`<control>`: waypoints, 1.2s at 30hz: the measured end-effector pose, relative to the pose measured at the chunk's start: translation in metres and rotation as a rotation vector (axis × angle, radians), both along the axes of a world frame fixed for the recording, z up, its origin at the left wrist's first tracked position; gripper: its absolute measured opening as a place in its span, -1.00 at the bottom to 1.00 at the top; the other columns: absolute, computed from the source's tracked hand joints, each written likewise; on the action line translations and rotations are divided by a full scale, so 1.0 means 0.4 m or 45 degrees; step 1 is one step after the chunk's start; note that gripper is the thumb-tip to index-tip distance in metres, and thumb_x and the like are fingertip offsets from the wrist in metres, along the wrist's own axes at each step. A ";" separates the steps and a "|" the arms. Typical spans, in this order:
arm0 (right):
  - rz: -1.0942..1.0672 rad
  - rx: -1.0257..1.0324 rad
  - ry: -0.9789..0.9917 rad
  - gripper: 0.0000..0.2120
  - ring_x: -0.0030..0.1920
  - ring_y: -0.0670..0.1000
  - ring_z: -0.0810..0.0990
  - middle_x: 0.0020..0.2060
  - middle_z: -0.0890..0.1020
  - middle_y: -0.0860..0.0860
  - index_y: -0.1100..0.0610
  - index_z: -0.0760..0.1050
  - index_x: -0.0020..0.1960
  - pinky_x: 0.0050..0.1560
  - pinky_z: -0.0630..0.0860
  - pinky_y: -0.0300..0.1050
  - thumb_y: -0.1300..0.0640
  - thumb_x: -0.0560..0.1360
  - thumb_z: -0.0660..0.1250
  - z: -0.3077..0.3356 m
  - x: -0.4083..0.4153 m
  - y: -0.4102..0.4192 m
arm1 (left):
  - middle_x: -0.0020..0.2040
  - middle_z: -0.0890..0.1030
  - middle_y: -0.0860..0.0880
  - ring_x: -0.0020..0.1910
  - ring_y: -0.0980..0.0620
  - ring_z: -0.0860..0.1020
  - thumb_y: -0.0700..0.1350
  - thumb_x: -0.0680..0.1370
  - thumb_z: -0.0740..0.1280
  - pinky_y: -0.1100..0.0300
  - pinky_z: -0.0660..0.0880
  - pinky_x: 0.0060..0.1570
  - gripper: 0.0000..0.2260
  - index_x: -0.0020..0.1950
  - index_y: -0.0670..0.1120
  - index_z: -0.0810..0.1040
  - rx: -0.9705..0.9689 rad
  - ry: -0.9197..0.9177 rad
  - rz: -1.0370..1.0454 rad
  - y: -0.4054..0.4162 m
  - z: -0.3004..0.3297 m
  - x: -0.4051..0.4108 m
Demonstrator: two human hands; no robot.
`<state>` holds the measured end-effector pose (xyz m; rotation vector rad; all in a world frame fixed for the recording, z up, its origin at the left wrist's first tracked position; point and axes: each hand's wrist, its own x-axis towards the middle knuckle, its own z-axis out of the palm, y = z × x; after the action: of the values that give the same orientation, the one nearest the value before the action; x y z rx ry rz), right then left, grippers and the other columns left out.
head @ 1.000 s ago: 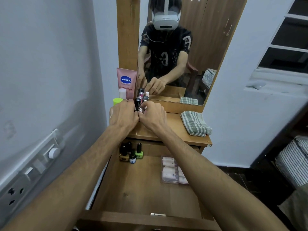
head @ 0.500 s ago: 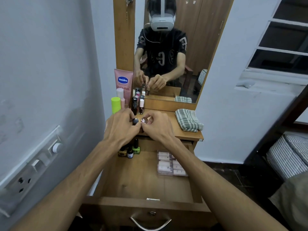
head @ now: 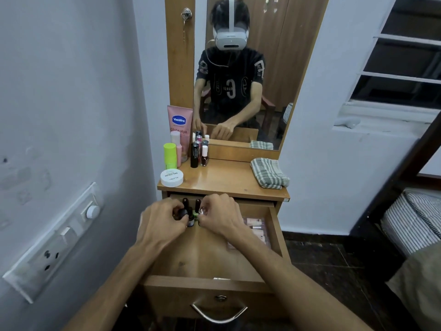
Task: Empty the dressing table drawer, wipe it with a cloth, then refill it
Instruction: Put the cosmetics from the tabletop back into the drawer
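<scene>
Both my hands over the far left of the open drawer, each with a small bottle.

My left hand [head: 164, 223] curls round a dark-capped bottle [head: 183, 212]; my right hand [head: 220, 217] pinches a pale-topped bottle [head: 202, 210] in its fingertips. Below them more nail polish bottles [head: 193, 212] stand in the drawer [head: 205, 281]. The checked cloth [head: 269, 173] lies folded at the tabletop's right, a white jar [head: 171, 177] at its near left.

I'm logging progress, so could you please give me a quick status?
Left hand pinching dark bottle, right hand pinching small clear bottle, both over open drawer. Nothing blocking.
</scene>
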<state>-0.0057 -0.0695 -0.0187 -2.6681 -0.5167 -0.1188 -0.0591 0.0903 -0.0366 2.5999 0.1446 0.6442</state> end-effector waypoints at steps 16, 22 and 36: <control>0.082 -0.120 -0.135 -0.73 0.00 0.26 0.63 -0.04 0.68 0.15 0.10 0.53 0.22 -0.04 0.58 0.09 0.16 0.52 0.37 -0.094 0.034 0.042 | -0.11 0.64 -0.08 -0.11 -0.08 0.60 -0.02 0.46 0.45 0.10 0.51 -0.13 -0.82 0.04 0.05 0.70 0.186 0.092 0.030 0.020 -0.049 0.027; 0.120 -0.166 -0.177 -0.65 -0.03 0.26 0.62 -0.05 0.66 0.17 0.08 0.44 0.31 -0.10 0.49 0.06 0.16 0.54 0.36 -0.097 0.030 0.032 | -0.09 0.69 -0.01 -0.07 -0.04 0.58 -0.06 0.47 0.44 0.05 0.58 -0.12 -0.86 0.01 0.00 0.70 0.261 0.116 -0.020 0.037 -0.058 0.037; 0.041 0.317 -0.360 -0.68 -0.18 -0.09 0.70 -0.29 0.72 -0.12 -0.01 0.63 0.23 -0.06 0.63 -0.05 0.04 0.48 0.40 -0.002 0.047 -0.005 | -0.07 0.62 0.00 -0.11 -0.04 0.57 -0.09 0.50 0.39 0.14 0.47 -0.28 -0.91 -0.10 -0.09 0.64 0.447 0.133 -0.159 0.054 -0.074 0.070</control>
<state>0.0129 -0.0716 -0.0196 -2.4098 -0.5896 -0.5217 -0.0309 0.1118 -0.0664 2.9512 -0.1088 0.5282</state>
